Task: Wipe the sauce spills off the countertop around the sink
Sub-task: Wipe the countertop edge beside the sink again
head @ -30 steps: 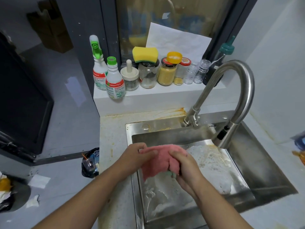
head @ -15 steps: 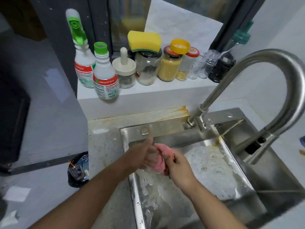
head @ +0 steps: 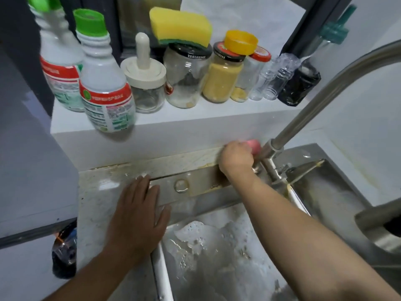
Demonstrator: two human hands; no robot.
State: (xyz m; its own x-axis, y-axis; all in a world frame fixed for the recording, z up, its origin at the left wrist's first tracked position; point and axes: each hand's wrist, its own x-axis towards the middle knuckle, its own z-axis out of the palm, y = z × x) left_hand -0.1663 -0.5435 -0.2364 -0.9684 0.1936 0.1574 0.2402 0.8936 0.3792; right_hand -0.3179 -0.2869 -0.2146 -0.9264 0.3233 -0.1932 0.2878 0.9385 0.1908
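Note:
My right hand [head: 235, 158] grips a pink cloth [head: 254, 145] and presses it on the strip of countertop [head: 173, 162] behind the sink, just left of the faucet base [head: 270, 164]. Most of the cloth is hidden under the hand. Orange-brown sauce streaks [head: 208, 165] run along that strip and the sink's back rim. My left hand [head: 138, 211] lies flat, fingers spread, on the sink's left back corner and the speckled counter. The steel sink [head: 217, 253] holds foamy water.
A raised white ledge [head: 152, 129] behind the strip carries two green-capped bottles [head: 104, 83], several jars and a yellow sponge [head: 181, 29] on a jar lid. The curved faucet spout [head: 338, 83] arches overhead at right. A dark object [head: 64, 255] lies on the floor at left.
Both hands left the sink basin. My right hand carried the pink cloth up to the back strip by the faucet. My left hand let go of the cloth and settled flat on the sink corner.

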